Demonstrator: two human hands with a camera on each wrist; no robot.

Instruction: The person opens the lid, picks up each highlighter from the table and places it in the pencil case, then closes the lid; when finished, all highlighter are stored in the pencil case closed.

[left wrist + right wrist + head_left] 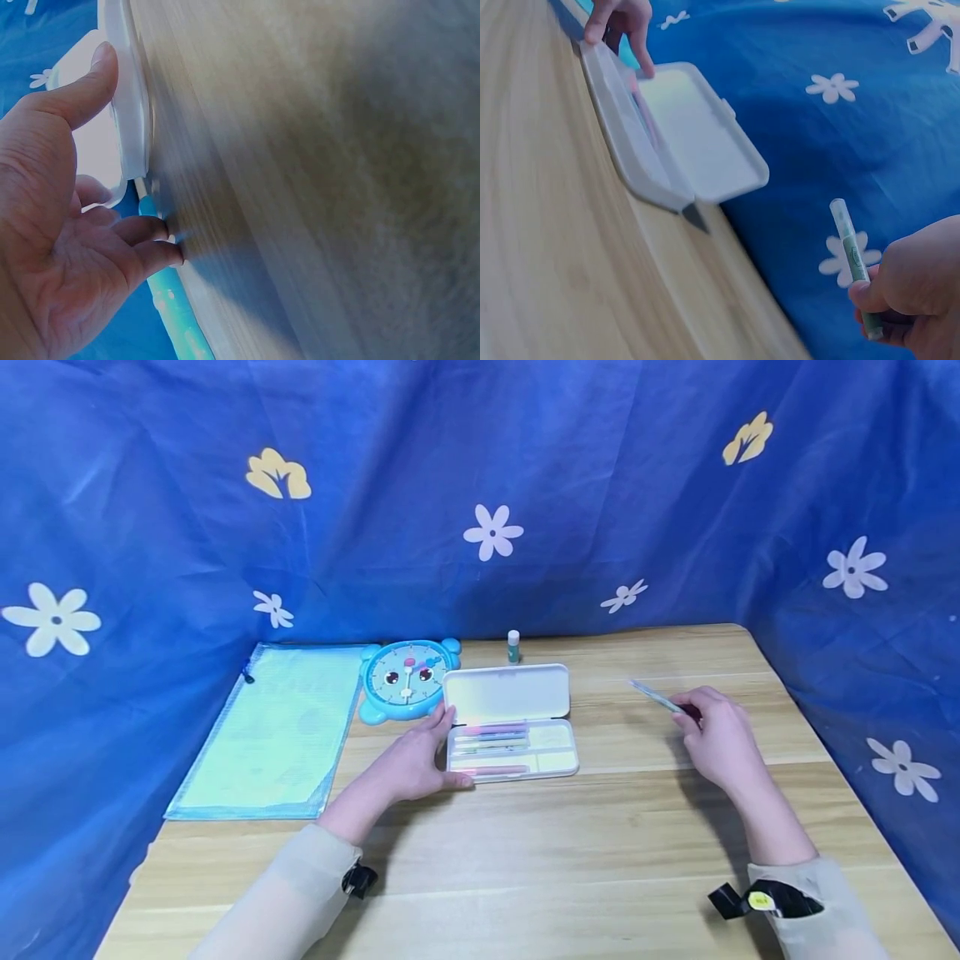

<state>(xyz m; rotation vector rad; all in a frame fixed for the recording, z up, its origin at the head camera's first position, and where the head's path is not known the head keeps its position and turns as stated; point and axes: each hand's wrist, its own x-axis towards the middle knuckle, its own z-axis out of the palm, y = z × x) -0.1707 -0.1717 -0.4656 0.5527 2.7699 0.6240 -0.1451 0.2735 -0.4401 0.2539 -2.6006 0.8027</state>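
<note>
An open white pencil case [512, 693] lies on the table, its lid tilted back. Several slim pens [491, 739] are in its base, and one pink pen [495, 770] lies in the front compartment. My left hand [412, 760] grips the case's left end, thumb at the front edge and fingers by the hinge. In the left wrist view the thumb [97, 82] lies against the case wall. Off to the right, above the table, my right hand [716, 735] pinches a marker pen [850, 244] with a clear cap and a green label.
A blue animal-shaped toy clock [408, 675] lies just behind my left hand. Left of it is a pale blue mesh zip pouch [270, 735]. A small glue stick [513, 647] stands behind the case. Blue flowered cloth [562, 485] hangs around the wooden table [525, 868].
</note>
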